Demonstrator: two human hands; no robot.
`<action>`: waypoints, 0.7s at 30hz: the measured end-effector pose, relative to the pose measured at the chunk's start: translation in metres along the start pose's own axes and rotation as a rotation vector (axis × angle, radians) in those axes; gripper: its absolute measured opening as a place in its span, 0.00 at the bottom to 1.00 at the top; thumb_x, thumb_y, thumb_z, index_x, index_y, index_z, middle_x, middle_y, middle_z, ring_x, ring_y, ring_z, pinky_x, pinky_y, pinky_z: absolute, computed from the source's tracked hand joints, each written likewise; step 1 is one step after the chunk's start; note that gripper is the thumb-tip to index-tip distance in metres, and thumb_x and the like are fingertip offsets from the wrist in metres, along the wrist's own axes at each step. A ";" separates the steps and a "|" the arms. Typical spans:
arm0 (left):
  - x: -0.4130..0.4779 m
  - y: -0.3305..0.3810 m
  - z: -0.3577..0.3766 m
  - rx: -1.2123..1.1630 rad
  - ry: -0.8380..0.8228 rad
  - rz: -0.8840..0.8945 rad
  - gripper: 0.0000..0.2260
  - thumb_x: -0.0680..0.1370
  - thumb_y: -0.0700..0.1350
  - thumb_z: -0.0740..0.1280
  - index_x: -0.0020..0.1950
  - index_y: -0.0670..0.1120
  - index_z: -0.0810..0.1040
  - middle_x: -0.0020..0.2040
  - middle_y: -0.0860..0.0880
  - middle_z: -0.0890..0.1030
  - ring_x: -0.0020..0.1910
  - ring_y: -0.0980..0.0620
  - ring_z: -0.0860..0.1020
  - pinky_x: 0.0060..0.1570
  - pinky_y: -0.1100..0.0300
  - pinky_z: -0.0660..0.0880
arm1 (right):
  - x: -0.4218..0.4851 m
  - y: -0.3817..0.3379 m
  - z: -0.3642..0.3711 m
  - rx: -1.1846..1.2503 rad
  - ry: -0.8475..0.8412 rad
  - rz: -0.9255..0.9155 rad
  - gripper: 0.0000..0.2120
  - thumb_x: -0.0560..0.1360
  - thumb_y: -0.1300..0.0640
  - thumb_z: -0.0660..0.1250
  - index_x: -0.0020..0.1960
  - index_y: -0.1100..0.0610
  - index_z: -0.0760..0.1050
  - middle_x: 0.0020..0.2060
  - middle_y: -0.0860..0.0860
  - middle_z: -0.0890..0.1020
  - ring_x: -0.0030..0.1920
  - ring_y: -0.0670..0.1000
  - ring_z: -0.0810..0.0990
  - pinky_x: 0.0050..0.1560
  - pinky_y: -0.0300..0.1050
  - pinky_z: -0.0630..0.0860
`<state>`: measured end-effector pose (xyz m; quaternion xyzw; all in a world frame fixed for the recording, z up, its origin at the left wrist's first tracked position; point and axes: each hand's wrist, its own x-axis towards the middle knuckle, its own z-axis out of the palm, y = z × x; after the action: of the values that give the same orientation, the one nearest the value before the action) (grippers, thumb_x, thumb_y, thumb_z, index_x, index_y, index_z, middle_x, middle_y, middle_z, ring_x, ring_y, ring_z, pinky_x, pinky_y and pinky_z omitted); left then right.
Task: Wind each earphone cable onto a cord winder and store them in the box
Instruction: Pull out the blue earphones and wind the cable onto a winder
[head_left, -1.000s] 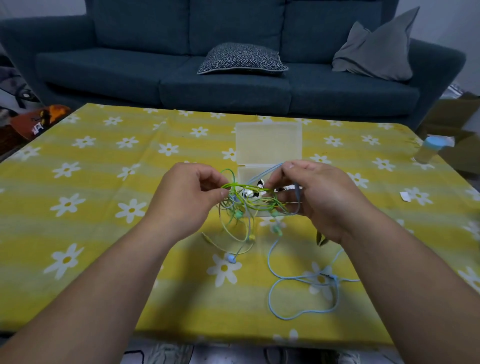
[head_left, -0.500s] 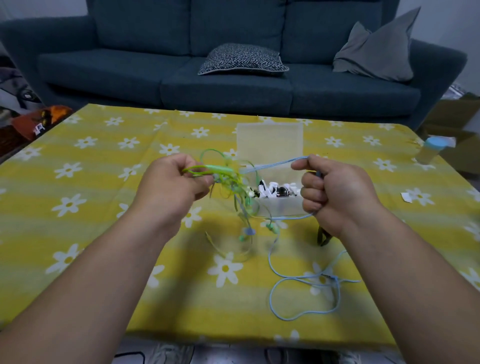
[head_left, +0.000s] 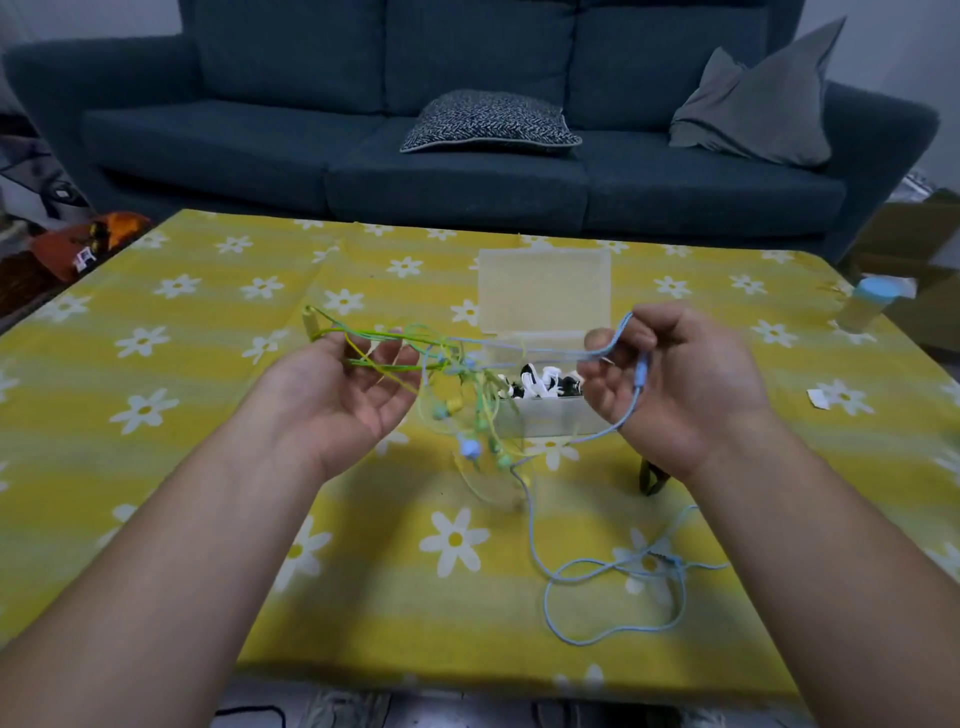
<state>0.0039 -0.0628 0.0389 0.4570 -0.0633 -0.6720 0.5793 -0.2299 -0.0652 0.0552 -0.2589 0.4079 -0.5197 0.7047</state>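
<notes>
**Tangled earphones stretched between two hands**

The left hand (head_left: 337, 395) lies palm up with its fingers loosely spread. The green and yellow cables (head_left: 374, 332) drape across those fingers and are not pinched. The right hand (head_left: 675, 384) is curled around the blue cable (head_left: 532, 519). This cable crosses its index finger, drops past the palm, and trails in loops on the near right of the table (head_left: 208, 322).

Between the hands the cables meet in a knot, with earbuds (head_left: 470, 447) dangling below it. Just beyond sits the clear box (head_left: 556, 418), its lid raised, with black and white cord winders (head_left: 540, 382) inside.
</notes>
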 end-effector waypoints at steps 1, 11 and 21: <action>0.002 0.001 -0.001 -0.018 0.011 0.006 0.18 0.84 0.46 0.55 0.34 0.46 0.71 0.29 0.49 0.77 0.27 0.51 0.81 0.30 0.56 0.81 | 0.001 0.002 0.000 -0.069 0.039 0.005 0.19 0.79 0.56 0.56 0.29 0.54 0.61 0.31 0.55 0.78 0.27 0.52 0.73 0.28 0.39 0.67; -0.011 0.013 -0.010 0.285 -0.275 0.178 0.06 0.74 0.43 0.68 0.37 0.49 0.78 0.37 0.48 0.74 0.44 0.46 0.80 0.61 0.48 0.72 | 0.010 0.004 -0.012 -0.403 0.264 -0.056 0.18 0.81 0.53 0.61 0.34 0.56 0.70 0.28 0.53 0.74 0.21 0.48 0.64 0.23 0.36 0.57; 0.008 0.001 -0.031 1.448 -0.165 0.384 0.27 0.68 0.23 0.56 0.36 0.51 0.85 0.48 0.47 0.84 0.52 0.53 0.81 0.45 0.59 0.73 | -0.002 0.001 0.003 -0.015 -0.167 -0.029 0.26 0.84 0.52 0.54 0.29 0.59 0.69 0.50 0.65 0.84 0.51 0.64 0.85 0.53 0.55 0.81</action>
<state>0.0268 -0.0556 0.0172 0.6527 -0.6111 -0.3815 0.2345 -0.2267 -0.0628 0.0567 -0.3125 0.3477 -0.5033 0.7267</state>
